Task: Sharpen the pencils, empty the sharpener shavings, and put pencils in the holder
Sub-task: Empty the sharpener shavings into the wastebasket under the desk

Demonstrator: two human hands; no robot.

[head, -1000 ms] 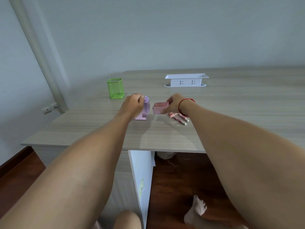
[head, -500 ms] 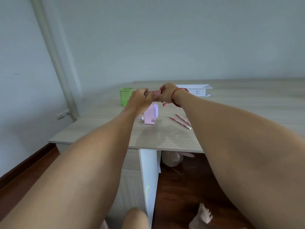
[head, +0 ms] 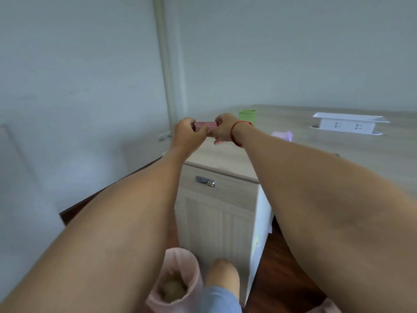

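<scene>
A small pink shavings drawer (head: 205, 125) is held up in the air between both hands, past the desk's left end. My left hand (head: 188, 134) pinches its left side and my right hand (head: 223, 129), with a red band at the wrist, grips its right side. The lilac sharpener body (head: 283, 135) stands on the desk behind my right forearm, mostly hidden. Further back is the green mesh pencil holder (head: 247, 114). The pencils are hidden from view.
A pink bin (head: 178, 281) with a liner stands on the floor below, beside my knee. The wooden desk (head: 338, 143) has a drawer unit with a metal handle (head: 205, 181). A white socket box (head: 348, 124) sits at the desk's back right.
Both hands have lifted the pink drawer off the desk and carried it left, beyond the desk's end. My head has turned left and down, bringing the bin into sight.
</scene>
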